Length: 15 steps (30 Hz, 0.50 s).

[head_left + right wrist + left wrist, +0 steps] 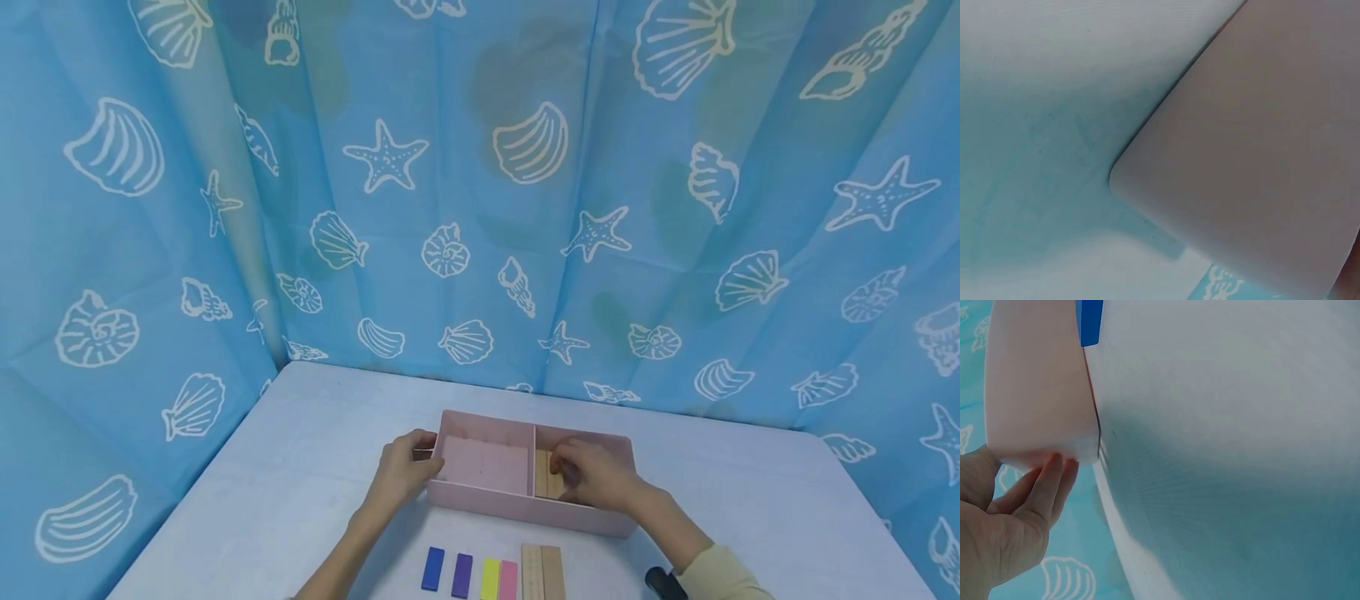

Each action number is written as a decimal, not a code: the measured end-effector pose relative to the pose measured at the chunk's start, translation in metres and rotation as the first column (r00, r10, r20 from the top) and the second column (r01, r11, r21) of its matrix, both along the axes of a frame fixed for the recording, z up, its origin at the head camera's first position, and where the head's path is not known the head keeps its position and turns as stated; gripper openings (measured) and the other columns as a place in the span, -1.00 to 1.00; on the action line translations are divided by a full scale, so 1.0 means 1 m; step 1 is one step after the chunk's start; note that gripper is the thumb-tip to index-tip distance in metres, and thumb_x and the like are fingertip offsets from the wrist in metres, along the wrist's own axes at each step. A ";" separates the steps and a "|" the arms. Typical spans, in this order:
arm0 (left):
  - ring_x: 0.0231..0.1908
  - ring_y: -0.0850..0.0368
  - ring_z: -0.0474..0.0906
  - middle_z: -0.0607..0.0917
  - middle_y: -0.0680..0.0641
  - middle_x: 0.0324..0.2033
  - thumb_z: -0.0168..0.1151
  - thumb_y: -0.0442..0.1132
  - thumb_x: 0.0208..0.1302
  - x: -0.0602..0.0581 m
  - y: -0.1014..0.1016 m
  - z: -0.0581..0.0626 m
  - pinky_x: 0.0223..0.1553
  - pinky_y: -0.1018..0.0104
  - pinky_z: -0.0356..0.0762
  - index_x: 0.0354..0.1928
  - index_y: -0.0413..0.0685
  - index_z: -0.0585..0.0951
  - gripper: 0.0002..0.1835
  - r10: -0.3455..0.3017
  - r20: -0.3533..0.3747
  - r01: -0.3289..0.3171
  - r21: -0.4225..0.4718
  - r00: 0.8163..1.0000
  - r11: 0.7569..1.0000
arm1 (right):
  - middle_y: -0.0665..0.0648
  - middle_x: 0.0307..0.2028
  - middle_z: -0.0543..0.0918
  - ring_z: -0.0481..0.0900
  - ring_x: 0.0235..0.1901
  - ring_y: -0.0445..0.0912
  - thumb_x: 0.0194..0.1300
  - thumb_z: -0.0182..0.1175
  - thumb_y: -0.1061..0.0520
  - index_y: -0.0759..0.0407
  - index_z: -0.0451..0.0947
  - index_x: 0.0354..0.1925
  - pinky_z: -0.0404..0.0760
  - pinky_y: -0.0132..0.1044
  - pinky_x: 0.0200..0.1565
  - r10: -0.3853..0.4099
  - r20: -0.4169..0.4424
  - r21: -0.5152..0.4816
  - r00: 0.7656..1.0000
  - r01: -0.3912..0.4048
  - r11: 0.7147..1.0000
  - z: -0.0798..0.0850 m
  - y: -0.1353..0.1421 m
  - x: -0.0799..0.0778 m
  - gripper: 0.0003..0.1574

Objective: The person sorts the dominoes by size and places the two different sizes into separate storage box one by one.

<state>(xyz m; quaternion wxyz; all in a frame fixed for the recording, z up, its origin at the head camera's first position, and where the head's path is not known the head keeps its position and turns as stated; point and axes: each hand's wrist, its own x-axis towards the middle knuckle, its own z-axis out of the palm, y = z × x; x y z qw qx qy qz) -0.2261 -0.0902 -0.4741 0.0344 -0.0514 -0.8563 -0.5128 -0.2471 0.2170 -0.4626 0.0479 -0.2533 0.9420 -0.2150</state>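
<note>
A shallow pink box [517,507] with two compartments lies on the table. My left hand [401,467] grips its left end, thumb at the rim; in the left wrist view the fingertips [1054,459] press against the end wall. My right hand [600,475] reaches into the right compartment with curled fingers, pinching a light wooden block [555,485]. Another wooden block [542,473] lies beside it against the divider. The palm hides the rest of that compartment. In the right wrist view the box wall [1241,156] hides nearly all of the right hand.
In front of the box lie a blue block [432,568], a purple block [462,575], a yellow block [490,577], a pink block [507,578] and two wooden pieces [543,571] side by side. A blue shell-patterned curtain [465,275] borders the white table [337,400].
</note>
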 end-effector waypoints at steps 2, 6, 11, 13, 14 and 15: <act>0.03 -0.25 0.61 0.66 -0.31 0.00 0.29 -0.37 0.25 0.000 0.000 0.000 -0.01 -0.03 0.63 0.12 -0.37 0.55 -0.60 0.003 0.001 -0.003 -0.002 1.000 1.000 | -0.09 -0.31 0.55 0.48 -0.30 -0.17 -0.06 0.57 0.25 0.04 0.56 -0.20 0.62 -0.30 -0.22 0.000 0.002 -0.003 1.000 0.000 1.000 0.000 0.000 0.000 -0.53; 0.02 -0.24 0.61 0.66 -0.31 0.00 0.30 -0.36 0.25 0.000 0.001 0.000 -0.02 -0.02 0.63 0.12 -0.37 0.56 -0.60 0.012 -0.004 -0.012 -0.010 1.000 1.000 | -0.08 -0.31 0.56 0.48 -0.29 -0.16 -0.05 0.56 0.24 0.06 0.56 -0.20 0.62 -0.27 -0.21 0.012 -0.008 -0.002 1.000 -0.012 1.000 0.001 0.000 0.000 -0.54; 0.01 -0.24 0.62 0.67 -0.30 -0.01 0.30 -0.37 0.25 0.000 0.001 0.000 -0.03 -0.01 0.64 0.11 -0.36 0.56 -0.61 0.013 -0.002 -0.013 -0.011 1.000 1.000 | -0.09 -0.29 0.56 0.48 -0.28 -0.16 -0.03 0.56 0.19 0.04 0.57 -0.19 0.62 -0.27 -0.21 0.017 -0.012 0.021 1.000 -0.017 1.000 0.001 0.001 0.000 -0.56; 0.01 -0.23 0.62 0.67 -0.30 -0.01 0.30 -0.37 0.25 0.000 0.001 0.000 -0.03 -0.01 0.64 0.11 -0.36 0.56 -0.61 0.014 0.003 -0.014 -0.009 1.000 1.000 | -0.09 -0.28 0.56 0.49 -0.27 -0.16 -0.03 0.56 0.18 0.03 0.58 -0.19 0.62 -0.27 -0.21 0.015 -0.012 0.028 1.000 -0.015 0.999 0.000 0.001 0.000 -0.56; 0.01 -0.23 0.62 0.67 -0.30 -0.01 0.30 -0.37 0.26 0.000 0.002 0.000 -0.03 0.00 0.64 0.11 -0.36 0.56 -0.61 0.015 0.005 -0.015 -0.008 1.000 1.000 | -0.09 -0.26 0.56 0.49 -0.27 -0.16 -0.03 0.56 0.17 0.02 0.58 -0.19 0.62 -0.27 -0.20 0.015 -0.015 0.032 1.000 -0.015 0.999 0.000 0.000 0.000 -0.57; 0.01 -0.23 0.62 0.67 -0.30 -0.01 0.30 -0.37 0.25 0.000 0.002 0.000 -0.03 0.00 0.64 0.11 -0.36 0.56 -0.61 0.015 0.004 -0.015 -0.007 1.000 1.000 | -0.08 -0.25 0.56 0.49 -0.25 -0.15 -0.02 0.56 0.17 0.02 0.59 -0.19 0.63 -0.26 -0.19 0.014 -0.018 0.033 1.000 -0.013 0.999 0.001 0.000 0.000 -0.57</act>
